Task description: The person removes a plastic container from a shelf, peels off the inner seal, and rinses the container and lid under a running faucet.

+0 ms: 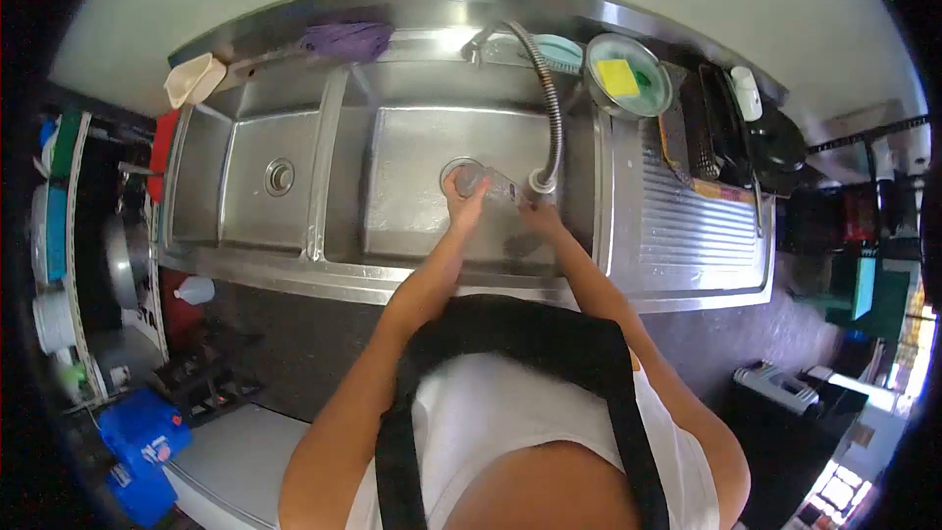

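In the head view my left hand (465, 200) is closed around the base of a clear, see-through container (497, 185), over the drain of the middle sink basin (412, 142). The container lies tilted, its other end pointing towards my right hand (539, 219). That hand is closed at the spray head (542, 181), a white-collared end on a ribbed metal faucet hose (555, 118). Some of its fingers are hidden beneath the head.
Left of the middle basin is a second basin (270, 132). A purple cloth (347, 40), a light-blue brush (560, 52) and a bowl (655, 103) with a yellow sponge (617, 78) line the back ledge. Dark pans (780, 135) stand beside the ribbed drainboard (697, 231).
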`<state>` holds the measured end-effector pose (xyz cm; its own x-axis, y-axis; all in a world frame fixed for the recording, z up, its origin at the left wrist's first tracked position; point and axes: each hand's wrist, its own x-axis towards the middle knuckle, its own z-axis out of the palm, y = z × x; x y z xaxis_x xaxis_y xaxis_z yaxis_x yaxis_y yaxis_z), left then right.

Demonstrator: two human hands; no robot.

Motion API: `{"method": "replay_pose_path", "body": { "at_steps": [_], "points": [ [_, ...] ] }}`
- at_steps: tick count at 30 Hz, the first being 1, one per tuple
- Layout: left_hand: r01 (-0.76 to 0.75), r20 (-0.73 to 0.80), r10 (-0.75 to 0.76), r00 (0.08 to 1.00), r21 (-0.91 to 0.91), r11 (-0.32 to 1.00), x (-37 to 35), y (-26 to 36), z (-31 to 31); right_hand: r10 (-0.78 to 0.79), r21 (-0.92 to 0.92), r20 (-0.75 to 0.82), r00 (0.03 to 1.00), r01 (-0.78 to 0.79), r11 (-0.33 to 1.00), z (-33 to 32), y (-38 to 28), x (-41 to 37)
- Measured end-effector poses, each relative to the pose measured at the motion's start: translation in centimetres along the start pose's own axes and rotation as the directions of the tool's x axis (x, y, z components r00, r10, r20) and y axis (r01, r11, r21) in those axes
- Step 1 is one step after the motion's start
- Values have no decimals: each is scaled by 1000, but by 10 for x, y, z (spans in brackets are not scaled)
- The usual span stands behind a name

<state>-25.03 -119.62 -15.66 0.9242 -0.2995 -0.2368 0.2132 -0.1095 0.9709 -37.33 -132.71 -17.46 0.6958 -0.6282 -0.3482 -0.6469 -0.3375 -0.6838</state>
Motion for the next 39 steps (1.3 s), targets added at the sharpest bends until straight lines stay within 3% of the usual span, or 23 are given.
{"method": "replay_pose_path", "body": {
  "at_steps": [1,3,5,6,7,8,10,11,12,14,15,16,17,19,24,26,29,33,35,39],
  "points": [
    [-15,4,15,1000,-52,999,3,-10,2,13,15,-6,1000,-13,1000,-5,-4,-2],
    [-75,38,75,996,-14,997,8,-33,5,166,290,-12,986,-155,944,-28,-26,-13],
    [-135,85,132,988,24,991,4,-28,5,175,324,-106,979,-132,937,-32,-28,-16],
    [-14,114,20,993,-50,999,1,-26,7,173,333,-197,965,-100,938,-34,-28,-18],
    [112,148,-94,985,-118,987,-4,-19,9,221,304,-137,966,-171,937,-35,-21,-15],
    [122,170,-104,980,-95,988,-7,-16,9,248,324,-140,959,-192,926,-25,-5,-5],
    [53,253,-62,965,44,998,-6,-10,9,17,267,-10,1000,-14,964,5,35,15],
    [58,268,-71,961,57,997,-4,-9,8,145,117,101,984,-156,981,-12,7,-1],
    [98,296,-121,948,93,991,-2,-8,6,159,126,101,982,-171,977,-10,5,-6],
    [137,318,-173,932,134,982,2,-3,1,-141,-7,-34,989,140,990,0,7,-8],
    [88,386,-218,896,326,941,4,-1,-3,-137,-4,-31,990,137,991,5,8,-11],
    [22,439,-275,855,499,866,5,2,-5,-201,-199,25,979,202,959,3,0,-19],
    [29,435,-280,856,499,866,5,5,-6,-253,-384,96,963,270,883,-1,-8,-25],
    [175,392,-426,815,533,827,3,10,-4,-183,-427,177,967,243,871,-15,-29,-33],
    [205,337,-418,844,518,830,1,13,-5,-44,-591,384,922,282,756,-28,-41,-23],
    [65,377,-304,875,529,846,6,-7,-11,35,-652,429,903,283,703,-17,-32,-12],
    [21,376,-219,900,466,884,1,-39,-17,-17,-617,318,948,221,755,-12,-10,-6],
    [169,288,-295,911,390,905,-4,-38,-28,27,-669,484,874,351,655,-12,-39,-13],
    [11,260,-116,959,372,928,-11,-18,-27,-36,-562,240,970,169,810,1,-47,-27],
    [21,296,-80,952,200,980,-4,-47,-22,7,-589,282,959,167,791,2,-37,-21]
  ]
}}
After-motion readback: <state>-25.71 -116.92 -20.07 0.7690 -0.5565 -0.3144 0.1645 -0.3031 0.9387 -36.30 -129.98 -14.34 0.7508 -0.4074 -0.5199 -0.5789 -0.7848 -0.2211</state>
